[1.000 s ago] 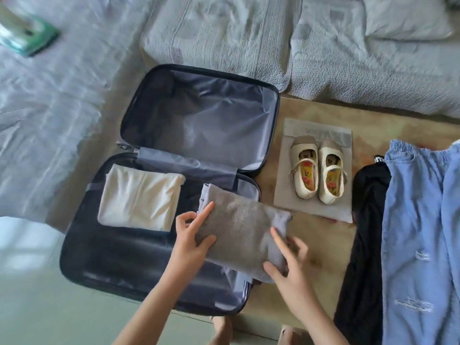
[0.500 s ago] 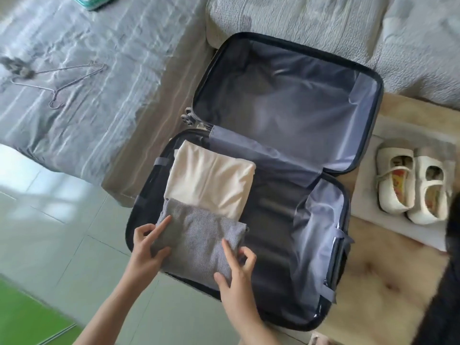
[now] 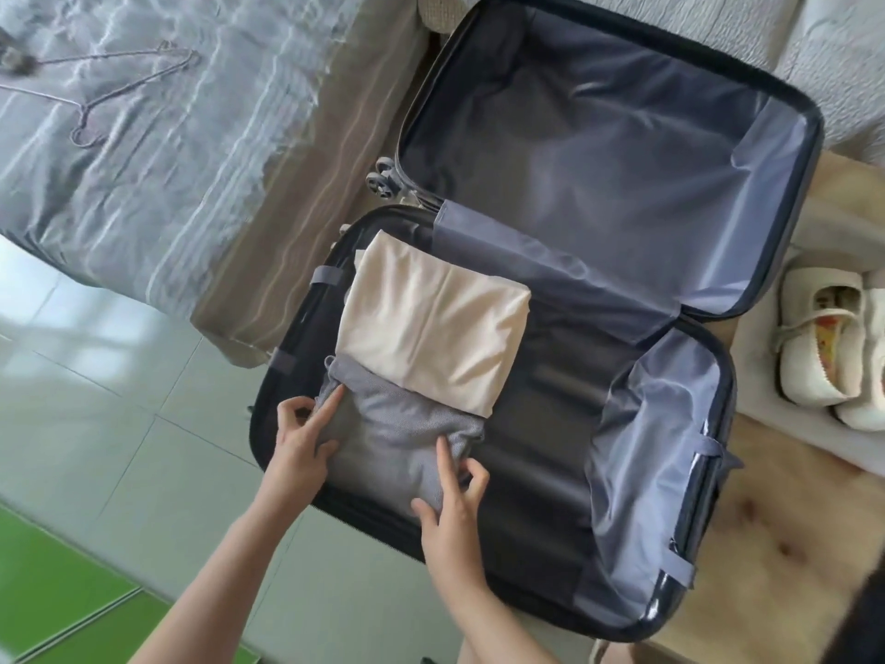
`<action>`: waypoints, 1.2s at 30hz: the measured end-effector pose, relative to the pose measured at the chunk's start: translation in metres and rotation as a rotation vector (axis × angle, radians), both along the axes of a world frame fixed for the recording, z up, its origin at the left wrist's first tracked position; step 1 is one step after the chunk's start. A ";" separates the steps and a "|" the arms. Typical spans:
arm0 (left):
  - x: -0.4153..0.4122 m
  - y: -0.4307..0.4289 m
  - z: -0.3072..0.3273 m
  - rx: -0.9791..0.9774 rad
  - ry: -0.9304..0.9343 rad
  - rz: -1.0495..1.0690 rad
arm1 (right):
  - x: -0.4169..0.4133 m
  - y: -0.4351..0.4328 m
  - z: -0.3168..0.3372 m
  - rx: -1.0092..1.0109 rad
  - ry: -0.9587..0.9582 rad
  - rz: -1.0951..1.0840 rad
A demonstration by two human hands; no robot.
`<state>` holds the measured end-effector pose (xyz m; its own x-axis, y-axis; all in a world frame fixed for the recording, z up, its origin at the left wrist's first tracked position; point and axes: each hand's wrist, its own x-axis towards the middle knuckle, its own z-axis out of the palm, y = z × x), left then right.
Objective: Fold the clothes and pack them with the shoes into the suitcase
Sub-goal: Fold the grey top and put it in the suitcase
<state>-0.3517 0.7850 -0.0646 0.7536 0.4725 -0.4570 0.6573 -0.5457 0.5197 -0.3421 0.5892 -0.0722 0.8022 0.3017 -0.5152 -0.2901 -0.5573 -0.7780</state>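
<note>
The person shows only as two arms. The left hand [image 3: 299,455] and the right hand [image 3: 452,519] are bare, with slim fingers. The left forearm [image 3: 210,582] and the right forearm [image 3: 498,625] are likewise bare and slender, uncovered from the wrist to where the lower edge cuts them off.

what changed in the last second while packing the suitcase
The grey folded garment was carried left, out from beside the cream folded garment, and set in the suitcase against its near edge; left hand and right hand still hold it. Cream folded garment and shoes stayed put.
</note>
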 end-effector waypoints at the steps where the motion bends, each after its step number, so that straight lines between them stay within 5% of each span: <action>1: 0.001 0.000 -0.001 0.023 0.030 -0.006 | 0.000 0.000 -0.002 -0.011 0.006 0.009; 7: 0.016 -0.009 -0.003 0.188 0.210 -0.014 | 0.014 -0.011 -0.004 -0.124 -0.057 0.168; 12: 0.017 -0.015 0.006 0.323 -0.077 -0.201 | 0.020 -0.012 -0.004 -0.277 -0.437 0.193; 15: 0.019 -0.026 0.007 0.222 0.052 -0.303 | 0.024 -0.003 -0.004 -0.367 -0.391 0.257; 22: 0.022 -0.041 -0.007 0.365 0.322 -0.357 | 0.034 0.005 -0.014 -0.586 -0.325 0.322; 28: 0.036 -0.051 0.005 0.413 0.364 -0.334 | 0.037 -0.004 -0.002 -0.451 -0.270 0.394; 36: 0.033 -0.069 0.039 0.349 0.024 -0.068 | 0.036 -0.041 0.019 -0.162 -0.158 0.114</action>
